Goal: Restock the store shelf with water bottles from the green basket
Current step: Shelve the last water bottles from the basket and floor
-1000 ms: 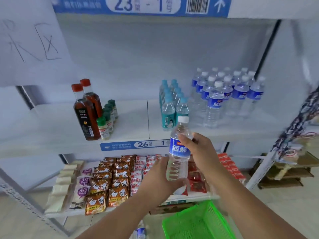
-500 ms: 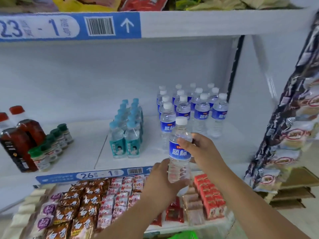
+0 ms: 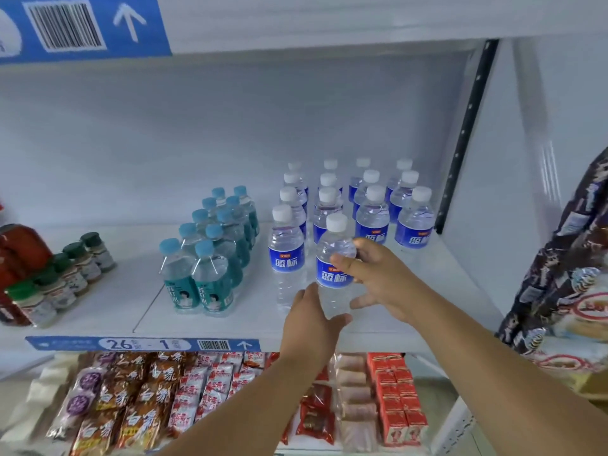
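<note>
Whereas it hung before the edge, the water bottle (image 3: 335, 258) now sits over the shelf (image 3: 437, 291), six o'clock of its row (image 3: 328, 205); right hand (image 3: 383, 279) grips its label, left hand (image 3: 311, 324) its base: placement looks nearly done.

Fourteen water bottles (image 3: 286, 258), ten teal bottles (image 3: 214, 284)

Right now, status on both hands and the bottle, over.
Left hand holds water bottle low; right hand pinches at its label. Bottle upright, front of blue-label rows. Touchdown on shelf unclear. No obstruction seen.
</note>
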`<state>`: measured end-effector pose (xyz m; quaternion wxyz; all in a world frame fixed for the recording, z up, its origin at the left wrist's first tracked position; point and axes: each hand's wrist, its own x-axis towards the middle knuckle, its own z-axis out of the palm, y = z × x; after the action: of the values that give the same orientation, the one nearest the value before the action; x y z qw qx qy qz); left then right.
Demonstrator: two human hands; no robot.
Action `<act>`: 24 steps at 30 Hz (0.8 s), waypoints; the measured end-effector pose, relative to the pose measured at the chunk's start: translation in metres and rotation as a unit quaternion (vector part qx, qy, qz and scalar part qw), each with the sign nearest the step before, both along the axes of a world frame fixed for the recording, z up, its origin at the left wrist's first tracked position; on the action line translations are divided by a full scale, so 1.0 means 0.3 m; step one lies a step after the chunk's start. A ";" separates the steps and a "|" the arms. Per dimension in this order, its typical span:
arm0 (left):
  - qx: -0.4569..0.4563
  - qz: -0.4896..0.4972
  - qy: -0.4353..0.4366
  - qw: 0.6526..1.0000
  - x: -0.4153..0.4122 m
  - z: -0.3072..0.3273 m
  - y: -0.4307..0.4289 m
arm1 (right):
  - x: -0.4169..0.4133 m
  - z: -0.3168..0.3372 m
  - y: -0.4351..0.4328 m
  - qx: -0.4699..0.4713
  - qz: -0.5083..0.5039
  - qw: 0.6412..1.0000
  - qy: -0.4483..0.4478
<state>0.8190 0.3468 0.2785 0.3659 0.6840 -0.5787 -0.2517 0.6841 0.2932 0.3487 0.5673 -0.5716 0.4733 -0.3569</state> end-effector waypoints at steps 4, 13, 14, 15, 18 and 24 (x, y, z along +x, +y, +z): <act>-0.008 0.029 0.006 1.000 -0.035 -0.020 -0.056 | -0.001 -0.012 -0.068 -0.006 0.013 1.000 -0.002; -0.024 0.042 -0.001 0.999 -0.057 -0.060 -0.093 | 0.010 -0.040 -0.143 0.018 0.015 1.000 0.002; -0.023 0.031 0.000 0.999 -0.059 -0.062 -0.081 | 0.005 -0.042 -0.147 0.017 0.012 1.000 0.003; -0.022 0.018 0.003 1.000 -0.060 -0.067 -0.068 | 0.000 -0.044 -0.149 0.017 0.007 1.000 0.005; -0.002 0.003 -0.013 1.000 -0.049 -0.091 -0.016 | -0.001 -0.045 -0.143 0.020 -0.007 1.000 0.001; 0.026 -0.014 -0.048 0.998 0.057 -0.127 0.103 | 0.025 -0.124 -0.060 -0.020 -0.114 0.993 -0.001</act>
<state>0.8361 0.3778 0.2403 0.3165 0.6964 -0.5983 -0.2386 0.6916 0.2751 0.3115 0.5120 -0.5243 0.5276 -0.4296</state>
